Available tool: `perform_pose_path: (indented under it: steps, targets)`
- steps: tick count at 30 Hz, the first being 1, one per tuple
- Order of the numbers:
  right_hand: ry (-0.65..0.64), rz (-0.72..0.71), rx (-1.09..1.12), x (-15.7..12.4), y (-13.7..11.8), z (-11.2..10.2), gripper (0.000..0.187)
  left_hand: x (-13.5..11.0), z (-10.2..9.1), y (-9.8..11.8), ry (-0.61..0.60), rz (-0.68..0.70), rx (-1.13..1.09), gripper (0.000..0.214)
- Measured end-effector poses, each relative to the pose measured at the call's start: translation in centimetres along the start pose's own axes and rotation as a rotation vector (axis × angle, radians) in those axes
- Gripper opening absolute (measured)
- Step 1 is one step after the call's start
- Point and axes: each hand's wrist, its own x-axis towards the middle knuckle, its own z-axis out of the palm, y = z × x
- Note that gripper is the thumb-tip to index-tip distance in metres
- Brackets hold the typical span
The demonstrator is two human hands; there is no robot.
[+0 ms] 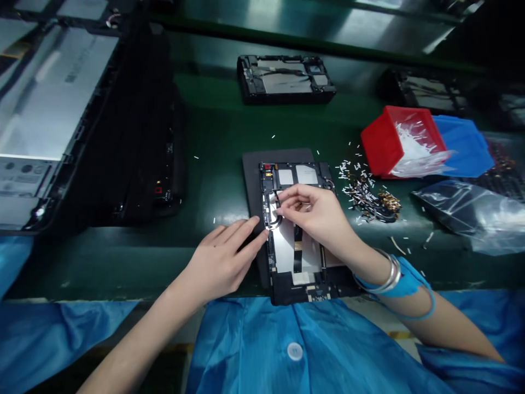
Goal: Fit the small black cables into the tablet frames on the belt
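An opened tablet housing [287, 251] lies in front of me, its silver battery and black ribbon showing, on top of a dark flat panel [255, 219]. My right hand [314, 210] is over its upper part, with thumb and index finger pinched on a thin black cable [277, 223] that curves near the left edge. My left hand [225, 254] is stretched out flat from the left. Its fingertips rest at the housing's left edge, close to the lower end of the cable. The right palm hides part of the battery.
A pile of small cables [371, 200] and scattered white bits lies to the right. Behind it stand a red bin [381, 145] with a plastic bag and a blue bin [471, 145]. A stack of housings [287, 98] sits at the back; taller stacks [135, 137] rise on the left.
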Motion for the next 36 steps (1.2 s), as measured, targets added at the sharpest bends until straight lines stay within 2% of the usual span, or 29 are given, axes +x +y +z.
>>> perform_pose_path:
  steps: [5,11,19,27,36]
  targets:
    - [0.008,-0.011,-0.048,-0.1,-0.6,-0.5,0.007,0.6,-0.2,0.3,-0.028,0.003,0.068,0.034]
    - [-0.083,0.014,-0.123,0.7,-1.0,-1.3,0.008,1.6,-0.7,0.7,-0.075,0.030,0.186,0.035]
    - [-0.044,-0.018,-0.289,1.3,-0.7,-1.4,0.011,1.8,-0.9,0.7,-0.073,0.051,0.178,0.030]
    - [-0.079,0.017,-0.303,2.0,-0.4,-1.6,0.007,2.3,-0.4,0.8,-0.096,0.049,0.128,0.044]
    - [-0.065,0.018,-0.331,2.0,-0.4,-1.5,0.003,2.2,-0.4,0.6,-0.126,0.055,0.150,0.046]
